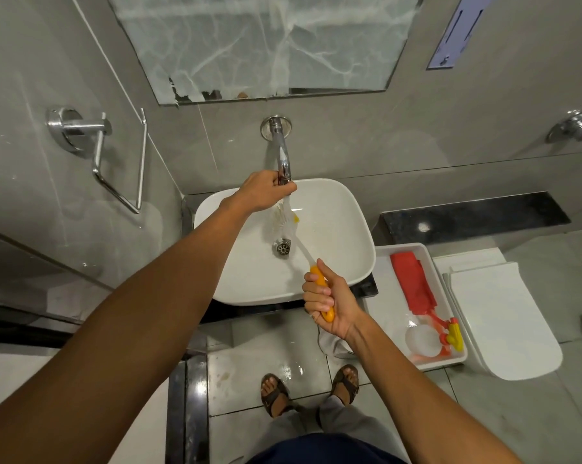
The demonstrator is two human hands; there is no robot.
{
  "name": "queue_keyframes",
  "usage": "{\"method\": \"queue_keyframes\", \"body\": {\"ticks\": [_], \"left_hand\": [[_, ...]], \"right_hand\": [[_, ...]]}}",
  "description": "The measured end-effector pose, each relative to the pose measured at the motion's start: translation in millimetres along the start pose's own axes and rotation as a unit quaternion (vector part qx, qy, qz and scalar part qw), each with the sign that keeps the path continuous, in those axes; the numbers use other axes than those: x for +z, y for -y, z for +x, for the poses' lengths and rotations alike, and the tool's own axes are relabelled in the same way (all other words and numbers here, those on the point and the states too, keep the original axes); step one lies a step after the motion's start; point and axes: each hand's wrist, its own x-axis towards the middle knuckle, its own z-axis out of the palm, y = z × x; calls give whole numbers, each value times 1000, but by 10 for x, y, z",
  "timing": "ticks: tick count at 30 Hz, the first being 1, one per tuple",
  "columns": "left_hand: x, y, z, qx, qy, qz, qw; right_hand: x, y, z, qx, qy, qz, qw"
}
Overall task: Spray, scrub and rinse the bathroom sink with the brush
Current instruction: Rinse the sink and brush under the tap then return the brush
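A white basin sink [346, 249] stands on a dark counter below a chrome wall tap [280, 152]. My left hand [264, 192] is closed around the tip of the tap spout. A thin stream of water runs from it onto the white bristle head of the brush [284, 222], which hangs over the drain [282, 246]. My right hand [328, 301] grips the brush's orange handle at the sink's front right rim. A clear spray bottle [427, 338] with a red and yellow trigger lies in a tray to the right.
The white tray [386, 316] right of the sink also holds a red cloth [413, 283]. A closed white toilet lid [504, 316] lies further right. A chrome towel holder [115, 162] sticks out from the left wall. A mirror hangs above the tap.
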Motion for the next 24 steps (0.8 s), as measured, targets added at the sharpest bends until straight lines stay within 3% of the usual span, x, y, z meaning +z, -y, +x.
{"method": "queue_keyframes", "body": {"ticks": [2,4,7,10,11,13,15,16,18,21,22,24], "left_hand": [[-1,3,-2,-1,1,-2,1000],[1,5,0,0,1,-7,1000],[10,7,2,2,4,-11,1000],[10,9,3,4,5,-10,1000],[10,9,1,5,5,-10,1000],[14,5,-6,5,8,-15,1000],[16,1,-12,7,8,-16,1000],[16,-1,-13,6,8,-15,1000],[13,-4,-14,3,7,-11,1000],[5,-14,-10,2,7,-10,1000],[-1,-22,-16,0,8,-9,1000],[-10,-32,-25,-2,11,-7,1000]], "right_hand": [[35,1,-4,-26,-51,-47,997],[113,-7,-36,-84,-142,-181,970],[155,-28,-72,-187,-252,-451,836],[89,-35,-82,-263,-280,-626,679],[63,-35,-82,-272,-287,-655,644],[39,-32,-83,-282,-302,-670,617],[42,-24,-85,-284,-310,-644,639],[53,-21,-87,-277,-305,-612,675],[55,9,-94,-233,-282,-504,782],[0,107,-127,-110,-208,-267,934],[-35,134,-137,-65,-165,-178,968],[-131,155,-137,-1,-82,-54,995]]}}
